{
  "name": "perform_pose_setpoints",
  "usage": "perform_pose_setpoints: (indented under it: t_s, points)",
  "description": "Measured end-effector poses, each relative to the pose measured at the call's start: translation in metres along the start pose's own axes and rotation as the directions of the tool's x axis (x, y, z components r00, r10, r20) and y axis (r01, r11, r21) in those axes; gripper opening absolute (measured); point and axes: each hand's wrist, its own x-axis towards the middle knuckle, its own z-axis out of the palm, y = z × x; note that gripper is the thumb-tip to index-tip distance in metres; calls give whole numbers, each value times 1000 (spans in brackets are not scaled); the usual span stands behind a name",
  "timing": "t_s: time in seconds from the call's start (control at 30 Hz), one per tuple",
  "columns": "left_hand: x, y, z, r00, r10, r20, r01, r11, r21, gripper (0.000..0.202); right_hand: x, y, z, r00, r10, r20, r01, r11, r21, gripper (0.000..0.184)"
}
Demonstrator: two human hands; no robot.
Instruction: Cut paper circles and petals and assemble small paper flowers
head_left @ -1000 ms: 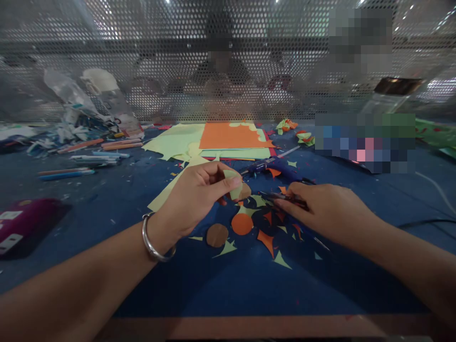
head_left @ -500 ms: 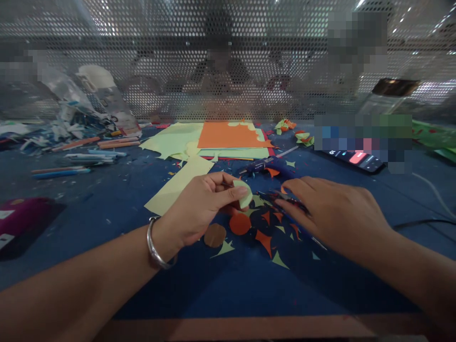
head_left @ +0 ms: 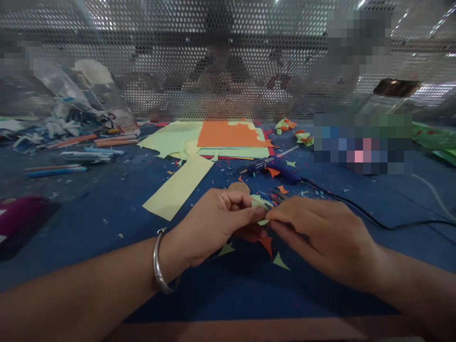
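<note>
My left hand [head_left: 224,213], with a silver bangle at the wrist, pinches a light green paper circle [head_left: 258,202] between thumb and fingers. At the circle's right edge, the closed thumb and fingertips of my right hand [head_left: 320,232] meet it. Behind my left knuckles shows part of a brown disc [head_left: 239,187]; whether it is held or lying down I cannot tell. Dark, thin tool parts [head_left: 280,194] lie partly hidden just beyond my right fingers. Orange paper scraps [head_left: 266,246] and green scraps [head_left: 280,261] are scattered on the blue table below.
A blue glue gun [head_left: 272,166] lies beyond my hands, its black cord [head_left: 349,202] running right. A pale yellow strip [head_left: 180,187] is left of it, with orange sheets [head_left: 217,134] behind. Glue sticks [head_left: 116,141], a bottle [head_left: 107,97] and a purple pouch [head_left: 21,216] are leftward.
My right hand has moved left and down, away from the dark tool, to the paper circle. My left hand has shifted right and down with the circle, covering the discs on the table.
</note>
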Motion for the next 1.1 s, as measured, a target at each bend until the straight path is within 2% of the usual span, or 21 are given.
perform_pose_setpoints:
  t_s: [0.13,0.3,0.6,0.83,0.97,1.1]
  points:
    - [-2,-1,0,1000,13,24,-14,999,32,24,4,-1,-1,978,205,36,-208,959,192,14]
    - [-2,-1,1,997,73,36,-76,990,120,10,6,1,-1,944,315,98,-330,899,287,17]
    - [0,-4,1,997,73,5,-74,989,126,9,9,0,-1,896,401,193,-445,806,390,17]
    - [1,-4,1,996,89,-9,-87,989,122,12,10,0,-1,896,403,187,-444,800,404,17]
    - [1,-2,2,994,104,-23,-98,979,181,12,10,0,0,894,405,191,-447,799,403,17]
    - [-1,-2,1,987,156,-44,-133,935,330,17,10,0,0,895,404,187,-445,808,386,17]
